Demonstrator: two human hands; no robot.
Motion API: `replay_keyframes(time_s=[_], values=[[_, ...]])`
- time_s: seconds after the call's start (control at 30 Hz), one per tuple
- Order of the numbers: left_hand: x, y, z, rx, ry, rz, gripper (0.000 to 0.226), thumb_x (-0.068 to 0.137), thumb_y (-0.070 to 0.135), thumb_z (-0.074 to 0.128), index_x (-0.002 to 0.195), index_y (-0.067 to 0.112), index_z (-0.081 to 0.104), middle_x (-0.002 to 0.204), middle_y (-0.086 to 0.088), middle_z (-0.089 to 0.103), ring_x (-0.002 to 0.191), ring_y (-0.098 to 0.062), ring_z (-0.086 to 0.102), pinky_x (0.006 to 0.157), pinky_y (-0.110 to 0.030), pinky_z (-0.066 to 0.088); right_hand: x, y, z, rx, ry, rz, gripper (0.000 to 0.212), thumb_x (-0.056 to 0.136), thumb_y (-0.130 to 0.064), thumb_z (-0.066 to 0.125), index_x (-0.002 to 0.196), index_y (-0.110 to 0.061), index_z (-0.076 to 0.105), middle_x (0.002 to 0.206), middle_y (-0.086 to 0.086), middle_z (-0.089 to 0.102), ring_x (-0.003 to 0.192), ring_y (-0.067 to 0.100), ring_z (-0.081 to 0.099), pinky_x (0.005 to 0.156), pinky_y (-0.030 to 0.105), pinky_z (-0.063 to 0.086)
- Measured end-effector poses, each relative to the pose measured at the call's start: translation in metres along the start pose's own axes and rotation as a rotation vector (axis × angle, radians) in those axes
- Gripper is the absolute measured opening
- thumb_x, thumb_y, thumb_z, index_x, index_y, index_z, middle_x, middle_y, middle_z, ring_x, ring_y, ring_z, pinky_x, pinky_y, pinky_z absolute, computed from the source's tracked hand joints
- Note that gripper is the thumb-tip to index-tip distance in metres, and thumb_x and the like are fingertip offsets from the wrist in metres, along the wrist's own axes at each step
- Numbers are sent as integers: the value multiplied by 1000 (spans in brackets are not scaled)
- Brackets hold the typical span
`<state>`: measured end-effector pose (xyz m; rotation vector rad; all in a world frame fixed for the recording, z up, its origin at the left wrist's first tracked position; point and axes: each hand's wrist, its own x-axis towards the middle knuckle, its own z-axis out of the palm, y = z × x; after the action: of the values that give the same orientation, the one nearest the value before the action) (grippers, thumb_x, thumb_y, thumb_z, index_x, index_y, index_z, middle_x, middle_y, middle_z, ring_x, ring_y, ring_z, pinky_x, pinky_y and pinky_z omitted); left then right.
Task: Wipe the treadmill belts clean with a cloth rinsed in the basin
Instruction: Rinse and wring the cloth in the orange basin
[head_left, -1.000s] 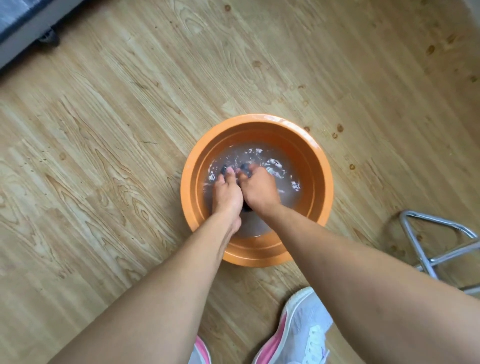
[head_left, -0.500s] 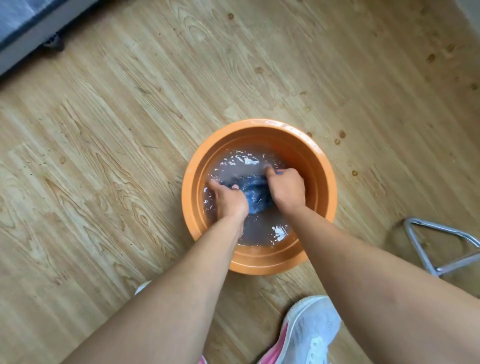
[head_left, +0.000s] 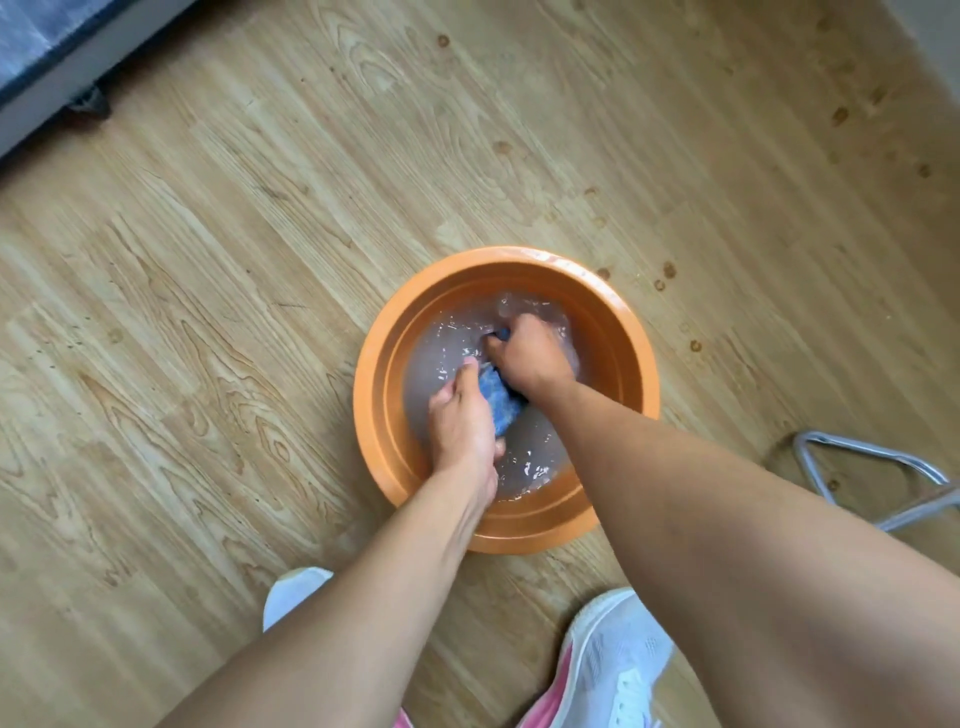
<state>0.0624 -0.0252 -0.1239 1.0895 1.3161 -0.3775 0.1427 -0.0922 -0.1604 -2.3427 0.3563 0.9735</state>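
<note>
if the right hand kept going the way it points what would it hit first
The right hand would likely meet the far inner wall of the basin, across water; depth unclear.

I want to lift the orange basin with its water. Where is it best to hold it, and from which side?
Probably the basin by its wide rim, at two opposite points, left and right, coming from outside. It is round, shows no handles and holds water, so opposite grips should keep it level.

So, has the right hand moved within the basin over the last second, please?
Yes. The right hand has shifted toward the far rim of the basin.
</note>
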Motion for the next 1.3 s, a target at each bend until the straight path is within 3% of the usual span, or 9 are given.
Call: replay_keyframes(time_s=[0.1, 0.23, 0.4, 0.6, 0.77, 0.97, 1.13, 1.23, 1.3], values=[[9, 1, -9, 125, 94, 96, 26, 85, 48, 55, 85, 22, 60, 72, 2, 56, 70, -25, 51, 59, -33, 41, 1, 24, -12, 1, 56, 44, 21, 97, -36, 62, 102, -16, 63, 114, 14, 73, 109, 33, 67, 88, 36, 48], [26, 1, -7, 384, 154, 60, 54, 106, 26, 43, 156, 14, 28, 150, -17, 53, 128, -36, 55, 114, -48, 42, -19, 36, 6, 150, 189, 71, 34, 103, -38, 49, 80, -14, 57, 87, 18, 69, 87, 40, 63, 74, 39, 43], [18, 4, 13, 147, -151, -145, 29, 112, 34, 44, 130, 14, 53, 124, -8, 67, 98, -24, 65, 88, -37, 57, -46, 20, 27, 404, 122, 116, 51, 93, -40, 70, 57, -14, 44, 47, -7, 40, 56, 22, 38, 56, 34, 31], [0, 5, 5, -16, -95, -271, 36, 112, 45, 43, 98, 17, 61, 54, -5, 56, 40, -15, 53, 38, -18, 40, -43, 4, 11, 132, 14, 92, 15, 91, -27, 67, 105, -21, 71, 108, 9, 73, 103, 31, 66, 82, 31, 47], [-21, 24, -4, 30, -11, -151, 38, 110, 50, 43, 108, 16, 59, 57, -3, 48, 31, -9, 37, 32, -14, 26, -40, -19, 1, 172, -44, 83, 21, 93, -19, 62, 74, -17, 52, 87, 5, 61, 83, 28, 52, 74, 26, 38], [-65, 56, -14, 8, -160, 31, 29, 100, 37, 59, 79, 21, 48, 64, 4, 43, 47, -11, 38, 36, -18, 21, -38, 13, -42, 334, 54, 218, 38, 95, -28, 68, 64, -18, 49, 62, -2, 54, 71, 25, 54, 68, 29, 38], [-66, 68, 0, -51, -126, 244, 17, 105, 12, 47, 91, 21, 50, 93, -3, 56, 77, -16, 55, 51, -23, 45, -83, 6, -42, 941, 65, 473, 16, 89, -28, 70, 89, -12, 74, 79, 7, 73, 66, 20, 67, 61, 26, 48], [-70, 55, -4, 257, -190, 456, 17, 103, 7, 59, 103, 23, 59, 107, -1, 70, 90, -13, 69, 84, -32, 60, -103, -5, -35, 1390, -69, 466, 33, 96, -18, 62, 121, 3, 71, 107, 22, 75, 85, 28, 72, 74, 35, 59], [-76, 43, -18, 513, -217, 683, 18, 97, 8, 67, 107, 23, 67, 105, 4, 73, 96, -13, 71, 93, -38, 58, -114, -12, -38, 1538, -146, 468, 31, 103, -20, 51, 112, 4, 69, 101, 22, 74, 83, 29, 72, 72, 33, 62]])
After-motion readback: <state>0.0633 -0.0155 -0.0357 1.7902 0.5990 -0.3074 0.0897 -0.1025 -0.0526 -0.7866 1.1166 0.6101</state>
